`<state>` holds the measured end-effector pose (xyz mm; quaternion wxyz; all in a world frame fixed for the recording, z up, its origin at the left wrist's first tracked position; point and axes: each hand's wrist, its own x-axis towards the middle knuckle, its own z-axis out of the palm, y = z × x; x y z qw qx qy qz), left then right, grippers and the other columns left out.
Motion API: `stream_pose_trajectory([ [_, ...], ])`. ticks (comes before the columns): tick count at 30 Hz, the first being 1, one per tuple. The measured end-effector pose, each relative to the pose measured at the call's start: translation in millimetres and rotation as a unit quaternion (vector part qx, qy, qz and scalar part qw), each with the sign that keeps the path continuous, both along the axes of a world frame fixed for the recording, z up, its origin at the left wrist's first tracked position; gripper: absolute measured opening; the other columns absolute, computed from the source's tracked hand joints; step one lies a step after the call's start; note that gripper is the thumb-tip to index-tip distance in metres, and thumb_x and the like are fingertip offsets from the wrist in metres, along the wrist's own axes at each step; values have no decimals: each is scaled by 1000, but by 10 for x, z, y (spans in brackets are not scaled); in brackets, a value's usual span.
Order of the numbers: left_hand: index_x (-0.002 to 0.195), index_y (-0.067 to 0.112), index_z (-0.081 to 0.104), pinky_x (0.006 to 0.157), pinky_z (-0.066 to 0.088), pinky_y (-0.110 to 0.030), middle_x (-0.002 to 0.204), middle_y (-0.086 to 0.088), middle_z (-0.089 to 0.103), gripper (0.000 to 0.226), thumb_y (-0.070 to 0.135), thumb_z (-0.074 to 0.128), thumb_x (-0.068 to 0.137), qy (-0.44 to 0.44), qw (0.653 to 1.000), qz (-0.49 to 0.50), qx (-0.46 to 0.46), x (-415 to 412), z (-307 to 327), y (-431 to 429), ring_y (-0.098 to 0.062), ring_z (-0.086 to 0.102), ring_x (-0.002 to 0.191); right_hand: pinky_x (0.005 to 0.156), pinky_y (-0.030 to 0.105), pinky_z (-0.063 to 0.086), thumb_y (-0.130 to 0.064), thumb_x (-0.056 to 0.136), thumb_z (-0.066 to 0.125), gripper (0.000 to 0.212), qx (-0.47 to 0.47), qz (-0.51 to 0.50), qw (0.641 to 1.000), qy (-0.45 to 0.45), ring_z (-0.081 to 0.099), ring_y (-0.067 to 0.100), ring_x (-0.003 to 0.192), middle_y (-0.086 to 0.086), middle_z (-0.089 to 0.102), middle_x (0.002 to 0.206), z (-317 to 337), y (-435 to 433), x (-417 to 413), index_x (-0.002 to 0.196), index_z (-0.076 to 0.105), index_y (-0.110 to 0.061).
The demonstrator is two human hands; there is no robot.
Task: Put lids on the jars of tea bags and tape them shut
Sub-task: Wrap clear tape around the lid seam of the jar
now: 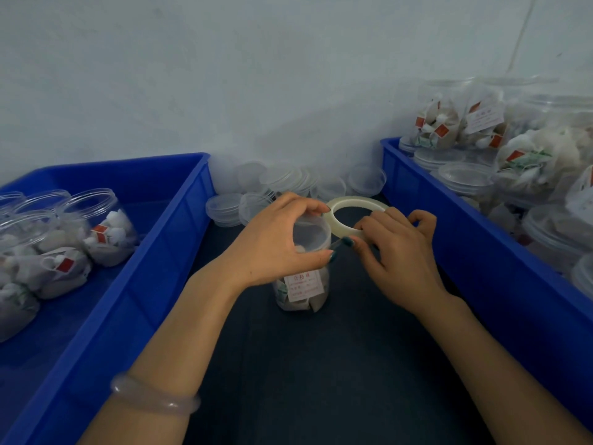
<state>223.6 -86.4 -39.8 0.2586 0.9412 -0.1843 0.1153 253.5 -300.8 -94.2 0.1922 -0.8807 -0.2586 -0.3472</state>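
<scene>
A clear jar of tea bags (303, 289) with a white label stands upright on the dark table between two blue bins. A clear lid (313, 231) sits on its top. My left hand (276, 242) grips the jar around the lid from the left. My right hand (398, 255) holds a roll of clear tape (356, 205) just right of the lid, with the thumb touching the lid's side where a short strip of tape stretches across.
The left blue bin (128, 277) holds several open jars of tea bags (99, 232). The right blue bin (475, 248) is piled with lidded jars (455, 117). Loose clear lids (282, 181) lie against the wall behind the jar.
</scene>
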Motion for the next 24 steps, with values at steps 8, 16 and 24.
stream_pose_trajectory([
  [8, 148, 35, 39, 115, 34, -50, 154, 15, 38, 80, 73, 51, 78, -18, 989, 67, 127, -108, 7, -109, -8, 28, 145, 80, 34, 18, -40, 96, 48, 23, 9, -7, 1000, -1, 50, 12, 84, -13, 53, 83, -29, 66, -41, 87, 63, -25],
  [16, 143, 26, 41, 84, 39, -34, 140, -2, 48, 88, 86, 33, 78, -20, 972, 199, 125, -91, -125, -313, -21, 46, 128, 79, 33, 16, -39, 95, 44, 22, -8, -6, 1000, 2, 51, 14, 85, -13, 53, 85, 20, -3, -42, 89, 61, -27],
  [24, 147, 30, 35, 96, 36, -24, 145, 8, 47, 84, 73, 59, 78, -3, 993, 108, 57, -59, -92, -144, -12, 46, 129, 80, 33, 16, -43, 98, 37, 28, -37, -12, 999, 36, 49, 13, 89, -14, 53, 87, 90, 31, -63, 90, 59, -28],
])
